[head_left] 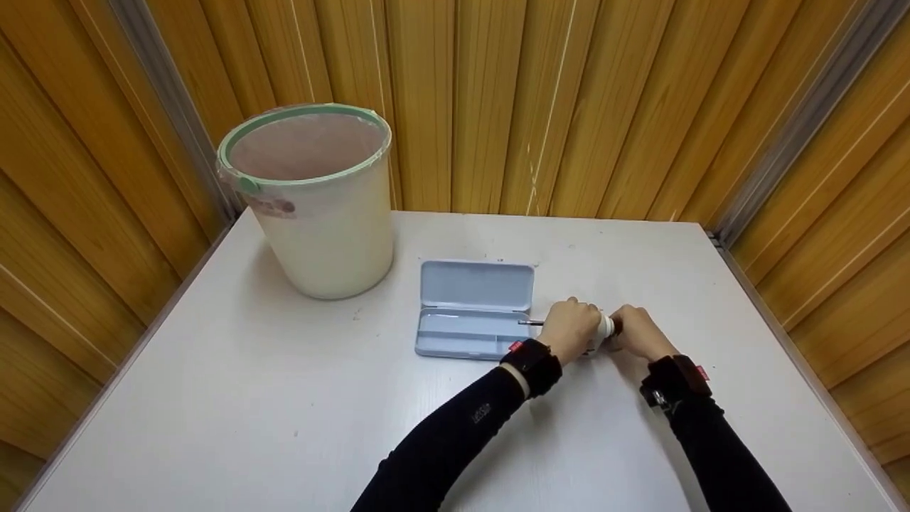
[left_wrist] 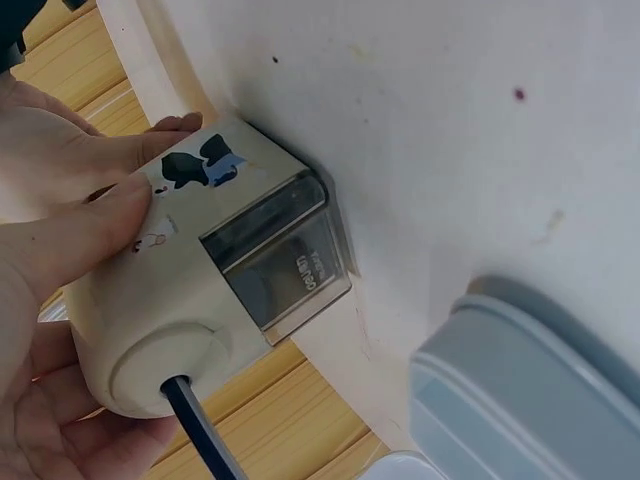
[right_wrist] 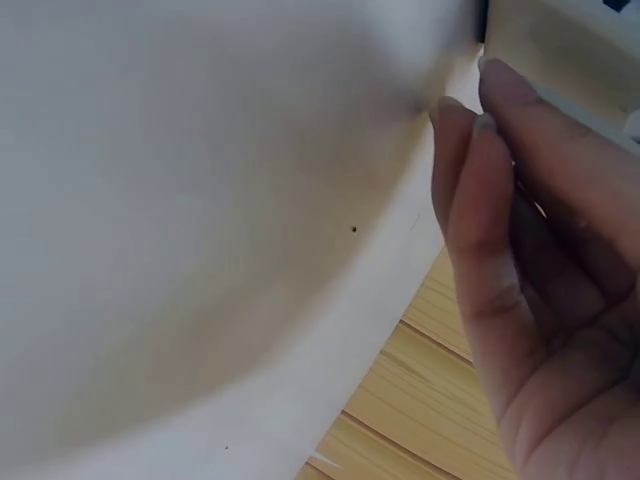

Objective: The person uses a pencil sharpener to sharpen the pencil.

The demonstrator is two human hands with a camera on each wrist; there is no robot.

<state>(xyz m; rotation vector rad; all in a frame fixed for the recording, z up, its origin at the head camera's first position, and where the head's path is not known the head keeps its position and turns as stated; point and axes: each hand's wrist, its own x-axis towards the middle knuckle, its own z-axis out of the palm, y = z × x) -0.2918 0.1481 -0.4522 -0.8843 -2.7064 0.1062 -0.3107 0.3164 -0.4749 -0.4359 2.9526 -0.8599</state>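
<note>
Your left hand [head_left: 571, 331] grips the boxy cream plastic sharpener [left_wrist: 183, 276], probably light, best held mid-body; whether your right hand [head_left: 642, 333] beside it pinches anything, I cannot tell.

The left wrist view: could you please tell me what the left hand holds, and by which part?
The left hand grips the sharpener by its pale body, not by the inserted pencil.

A white worktop [head_left: 213, 412], marked with small specks [left_wrist: 519, 94], spreads beneath the left grip [head_left: 572, 331] and right grip [head_left: 640, 333]. An open pale-blue pencil case [head_left: 476, 284] lies on it just left of the left grip, with a bin [head_left: 327, 242] standing farther left and beyond. Whether the sharpener [left_wrist: 170, 280] in the left grip touches the worktop is unclear.
</note>
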